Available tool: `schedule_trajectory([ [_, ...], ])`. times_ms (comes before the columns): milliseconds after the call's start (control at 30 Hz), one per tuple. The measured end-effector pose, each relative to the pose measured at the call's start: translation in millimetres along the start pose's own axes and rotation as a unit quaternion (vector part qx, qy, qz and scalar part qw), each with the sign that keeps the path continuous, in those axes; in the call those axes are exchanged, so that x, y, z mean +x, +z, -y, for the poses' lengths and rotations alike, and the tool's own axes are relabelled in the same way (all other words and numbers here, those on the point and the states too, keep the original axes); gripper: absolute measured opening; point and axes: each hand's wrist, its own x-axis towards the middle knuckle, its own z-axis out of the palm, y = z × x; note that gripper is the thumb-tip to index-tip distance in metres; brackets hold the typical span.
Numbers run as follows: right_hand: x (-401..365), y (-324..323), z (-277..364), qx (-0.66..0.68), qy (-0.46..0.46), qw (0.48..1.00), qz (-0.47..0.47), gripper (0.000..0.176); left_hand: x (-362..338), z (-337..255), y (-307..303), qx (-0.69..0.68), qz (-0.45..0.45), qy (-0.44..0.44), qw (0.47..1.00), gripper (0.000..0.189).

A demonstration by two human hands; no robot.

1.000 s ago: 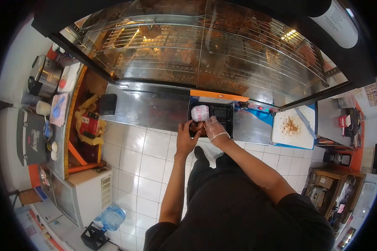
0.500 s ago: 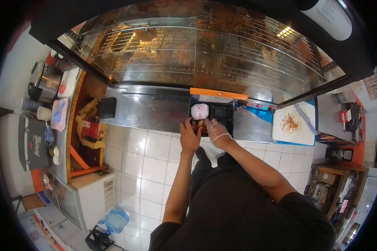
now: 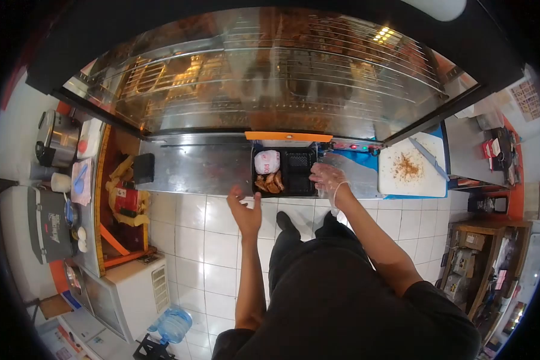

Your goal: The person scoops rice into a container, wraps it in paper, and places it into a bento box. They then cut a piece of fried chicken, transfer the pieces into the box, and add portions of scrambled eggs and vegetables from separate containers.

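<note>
A black compartment tray [image 3: 300, 185] sits on the steel counter. In its upper left compartment lies a white paper-wrapped bundle [image 3: 267, 161] with red print. Browned pieces of meat [image 3: 270, 182] fill the compartment below it, while those on the right hold nothing. My left hand [image 3: 245, 211], bare and open, hovers just off the tray's lower left corner with thumb and fingers apart. At the tray's right edge is my right hand [image 3: 329, 178] in a clear plastic glove, its fingers spread and nothing visible in them.
A glass-fronted cabinet with wire racks [image 3: 342, 78] rises behind the counter [image 3: 198, 165]. To the right, a knife [image 3: 429, 158] rests on a white cutting board [image 3: 396, 183] strewn with brown crumbs. A black box [image 3: 143, 168] stands at the counter's left end.
Both hands have come off the meat pieces and moved apart, left hand to the left, right hand to the tray's right edge. The meat now shows uncovered. The whole view has shifted slightly.
</note>
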Motion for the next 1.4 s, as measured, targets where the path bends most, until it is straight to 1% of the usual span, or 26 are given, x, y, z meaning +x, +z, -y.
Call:
schedule_trajectory([
  [33, -0.9, -5.6, -0.6, 0.076, -0.009, 0.997, -0.023, 0.05, -8.3, -24.6, 1.3, -0.012, 0.084, 0.033, 0.996, 0.068],
  [100, -2.5, -8.9, 6.5, 0.1, -0.029, 0.991, -0.079, 0.071, -30.1, -64.9, 22.0, -0.031, 0.249, 0.14, 0.958, 0.073],
  [167, -4.0, -16.3, 17.9, 0.144, -0.037, 0.982, -0.114, 0.085, -57.0, -134.6, 50.0, -0.048, 0.349, 0.15, 0.924, 0.077],
  [233, -5.7, -36.7, 26.8, 0.208, -0.033, 0.97, -0.125, 0.091, -76.8, -165.1, 94.3, -0.045, 0.351, 0.207, 0.912, 0.074],
  [267, -1.5, -55.1, 27.0, 0.236, -0.053, 0.967, -0.081, 0.092, -83.5, -178.9, 112.2, -0.031, 0.353, 0.228, 0.907, 0.073],
  [367, -8.2, -106.2, 42.6, 0.344, -0.071, 0.935, -0.06, 0.088, -102.2, -216.2, 166.6, 0.015, 0.356, 0.292, 0.888, 0.072],
  [400, -9.0, -131.3, 46.3, 0.304, -0.057, 0.95, -0.045, 0.078, -108.6, -221.9, 186.7, 0.032, 0.353, 0.309, 0.883, 0.073],
  [500, 9.4, -190.8, 40.4, 0.346, -0.115, 0.931, -0.025, 0.067, -135.0, -238.4, 241.4, 0.06, 0.346, 0.331, 0.876, 0.075],
  [533, -8.6, -201.4, 57.2, 0.312, -0.124, 0.941, -0.046, 0.058, -144.1, -245.3, 255.5, 0.067, 0.349, 0.33, 0.874, 0.074],
  [633, -12.8, -245.3, 70.9, 0.299, -0.148, 0.94, -0.067, 0.056, -165.9, -267.8, 293.3, 0.095, 0.365, 0.323, 0.868, 0.07],
  [700, -17.1, -269.6, 72.4, -0.01, -0.243, 0.96, -0.141, 0.052, -178.0, -278.3, 315.4, 0.104, 0.363, 0.314, 0.871, 0.065],
  [767, -24.3, -288.0, 72.6, -0.318, -0.304, 0.872, -0.215, 0.049, -181.8, -275.6, 344.6, 0.107, 0.33, 0.335, 0.876, 0.061],
  [833, -33.1, -291.0, 81.1, -0.278, -0.261, 0.889, -0.252, 0.045, -180.9, -276.5, 366.7, 0.036, 0.332, 0.343, 0.878, 0.052],
  [867, -74.4, -275.3, 108.9, -0.134, -0.278, 0.925, -0.222, 0.046, -174.9, -276.1, 375.5, 0.034, 0.34, 0.336, 0.878, 0.05],
  [933, -59.0, -273.9, 80.5, -0.015, -0.4, 0.904, -0.148, 0.047, -166.4, -281.2, 387.2, 0.013, 0.345, 0.308, 0.886, 0.043],
  [967, -61.9, -277.0, 94.1, -0.084, -0.376, 0.908, -0.163, 0.048, -163.7, -283.2, 391.5, 0.003, 0.338, 0.329, 0.881, 0.044],
  [1033, -90.1, -286.1, 120.0, -0.039, -0.381, 0.922, -0.053, 0.047, -161.0, -280.8, 399.0, -0.018, 0.315, 0.364, 0.876, 0.044],
  [1067, -87.4, -288.6, 121.7, -0.123, -0.42, 0.895, -0.085, 0.047, -159.0, -276.0, 405.0, -0.028, 0.312, 0.358, 0.879, 0.046],
  [1100, -92.4, -297.1, 119.2, -0.089, -0.401, 0.911, -0.04, 0.047, -158.2, -269.0, 412.3, -0.033, 0.314, 0.344, 0.884, 0.049],
  [1133, -89.6, -303.2, 107.2, -0.164, -0.438, 0.882, -0.062, 0.047, -157.4, -260.6, 419.2, -0.04, 0.314, 0.329, 0.89, 0.052],
  [1167, -87.4, -307.3, 106.1, -0.153, -0.436, 0.887, -0.01, 0.045, -154.7, -251.6, 421.5, -0.047, 0.313, 0.312, 0.896, 0.055],
  [1200, -123.9, -301.1, 122.9, -0.198, -0.407, 0.892, -0.013, 0.047, -149.7, -245.3, 420.6, -0.064, 0.28, 0.354, 0.89, 0.059],
  [1233, -105.6, -325.0, 81.8, -0.264, -0.364, 0.893, -0.028, 0.058, -144.4, -237.9, 420.2, -0.079, 0.245, 0.396, 0.882, 0.064],
  [1267, -153.2, -313.5, 121.8, -0.192, -0.307, 0.932, 0.036, 0.056, -133.1, -218.1, 424.7, -0.032, 0.251, 0.369, 0.894, 0.07],
  [1367, -176.1, -293.9, 158.0, -0.382, -0.494, 0.742, -0.243, 0.034, -130.5, -210.0, 403.3, 0.044, 0.307, 0.229, 0.923, 0.067],
  [1400, -160.3, -300.3, 153.3, -0.334, -0.44, 0.819, -0.155, 0.031, -130.9, -208.3, 401.4, 0.061, 0.309, 0.195, 0.929, 0.068],
])
